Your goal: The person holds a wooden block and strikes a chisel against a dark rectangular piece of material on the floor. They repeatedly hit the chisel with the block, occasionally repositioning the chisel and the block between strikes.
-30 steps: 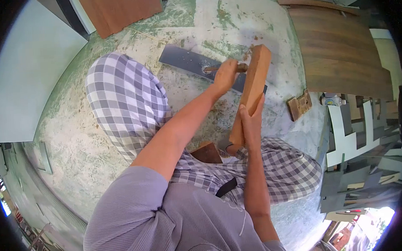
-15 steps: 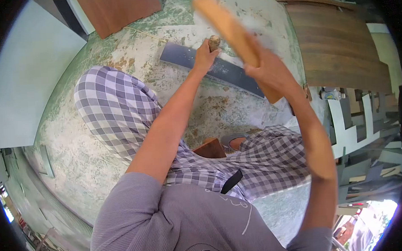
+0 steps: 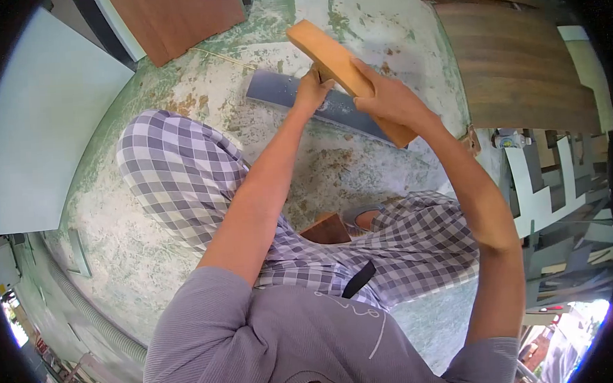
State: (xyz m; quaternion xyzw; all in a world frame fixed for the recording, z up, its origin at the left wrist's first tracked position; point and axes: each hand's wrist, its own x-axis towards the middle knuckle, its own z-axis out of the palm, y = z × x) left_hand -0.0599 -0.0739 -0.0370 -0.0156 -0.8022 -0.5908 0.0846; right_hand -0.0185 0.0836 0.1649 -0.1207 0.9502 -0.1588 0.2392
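Note:
My left hand [image 3: 309,94] is closed around the wooden handle of what looks like a chisel, held over a long grey board [image 3: 269,88]. The blade is hidden by the fist. In my right hand [image 3: 397,107] is a thick, light-brown wooden block [image 3: 329,53], gripped near its lower end. The far part of that block overlaps the top of the handle in this view. Pale dust and chips lie on the grey board around my left hand, and the board rests slantwise on the floor.
Around me the worn floor [image 3: 138,260] is blotched green and white. A small brown wood piece [image 3: 326,229] lies between my legs. Brown panels [image 3: 520,66] lie at the right above stacked offcuts [image 3: 549,181]. A pale sheet [image 3: 50,120] stands left, near a ribbed hose [image 3: 96,317].
The wooden block in my right hand has come down onto the handle's top, covering it in view. My left hand has stayed in place on the grey board.

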